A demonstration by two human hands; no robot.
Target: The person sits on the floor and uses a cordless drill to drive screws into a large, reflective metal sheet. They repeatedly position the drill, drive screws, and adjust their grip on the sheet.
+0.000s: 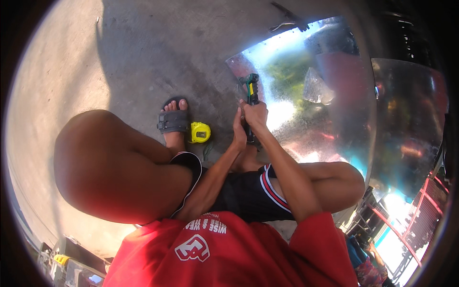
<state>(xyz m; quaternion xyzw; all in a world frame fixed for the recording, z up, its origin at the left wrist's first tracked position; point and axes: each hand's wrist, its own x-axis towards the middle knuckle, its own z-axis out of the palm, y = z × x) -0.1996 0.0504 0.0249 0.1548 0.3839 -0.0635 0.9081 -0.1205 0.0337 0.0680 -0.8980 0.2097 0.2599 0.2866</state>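
Steadily hold the green-and-black tool by the left edge of the metal sheet, gripping with the fingers of the right hand. Support with the left hand, of unclear finger closure.

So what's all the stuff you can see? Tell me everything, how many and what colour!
Hand tool: 1, green, yellow and black, centre
Tape measure: 1, yellow, on floor
Metal sheets: at least 2, silver, right
Plastic piece: 1, clear, on a sheet
Unclear object: 1, black, top
Bars: several, red, lower right
Clutter: uncountable, grey and yellow, lower left
Floor: 1, grey, underneath
Sandal: 1 clear, dark grey, left foot
Shirt: 1, red, bottom
Shorts: 1 pair, black, middle
Legs: 2, bare, both sides
Right fingers: 1 set, bare, around tool
Left fingers: 1 set, bare, beside tool
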